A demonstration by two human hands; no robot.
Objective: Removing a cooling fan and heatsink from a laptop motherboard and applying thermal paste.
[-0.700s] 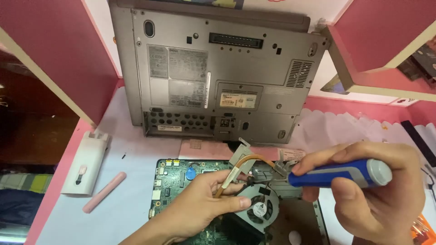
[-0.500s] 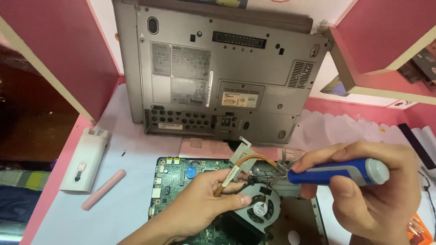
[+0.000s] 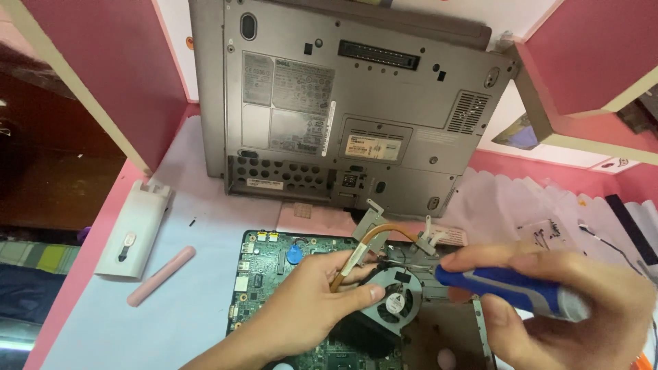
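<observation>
From the head camera, you are looking down at an opened laptop circuit board (image 3: 274, 274) lying flat on a pale sheet (image 3: 205, 301) spread over a pink desk (image 3: 75, 274). Your left hand (image 3: 308, 308) is resting on the board, its fingers closing on a copper pipe (image 3: 356, 257) that is curving up from a round black fan (image 3: 394, 301), with your thumb tip touching the fan's rim. Your right hand (image 3: 569, 322) is wrapping around a screwdriver with a blue handle (image 3: 514, 291), clenching it firmly; the handle is pointing left toward the fan, and its tip is hidden among the metal brackets (image 3: 428, 240) just above the fan, so you cannot tell exactly what it is touching. Behind the board, a grey laptop base (image 3: 343, 103) is standing tilted with its underside facing you, its lower edge sitting just beyond the board. To your left, a white plastic case (image 3: 133, 229) and a pink stick (image 3: 161, 275) are lying near each other on the sheet, well apart from the board. 2 pink panels with pale edges are framing the scene, 1 at the upper left (image 3: 103, 75) and 1 at the upper right (image 3: 589, 68).
</observation>
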